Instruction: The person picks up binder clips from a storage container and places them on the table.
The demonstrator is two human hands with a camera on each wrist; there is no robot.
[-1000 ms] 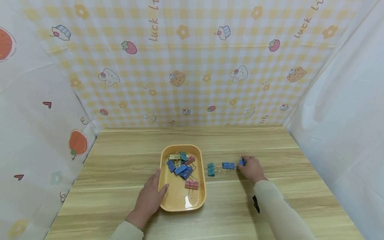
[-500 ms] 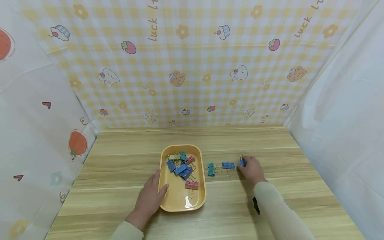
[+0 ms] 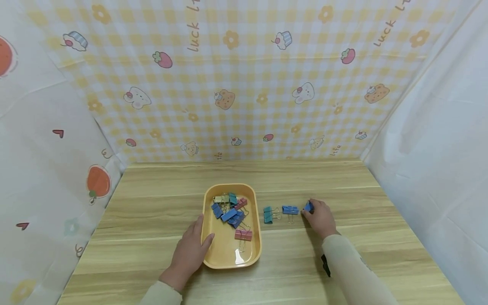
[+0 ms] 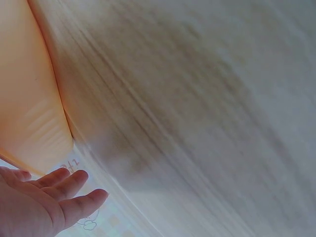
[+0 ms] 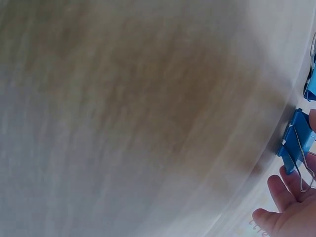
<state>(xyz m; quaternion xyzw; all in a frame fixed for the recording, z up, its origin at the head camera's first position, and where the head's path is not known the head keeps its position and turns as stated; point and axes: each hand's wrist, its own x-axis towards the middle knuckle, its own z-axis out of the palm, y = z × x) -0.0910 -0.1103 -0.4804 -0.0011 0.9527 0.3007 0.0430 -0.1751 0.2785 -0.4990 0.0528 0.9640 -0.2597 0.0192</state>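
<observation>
In the head view my left hand (image 3: 188,254) holds the left wall of a yellow tray (image 3: 232,265), thumb over the rim and fingers along the outside. Several binder clips in blue, teal, red and yellow lie in the tray, among them a red binder clip (image 3: 243,235) nearest its front. To the right, my right hand (image 3: 321,217) pinches a blue binder clip (image 3: 308,206) at the table surface; the right wrist view shows its wire handle beside my fingers. Left of it lie another blue binder clip (image 3: 290,210) and a teal binder clip (image 3: 268,215), in a row.
The wooden table (image 3: 160,186) reaches back to a yellow checked cloth (image 3: 248,123). White cloth hangs at the left and right sides. Under my right sleeve a dark object (image 3: 325,266) shows partly.
The blue binder clip in my right hand has turned; its wire handle, which stuck up at the back, no longer shows in the head view. My left hand stays on the tray.
</observation>
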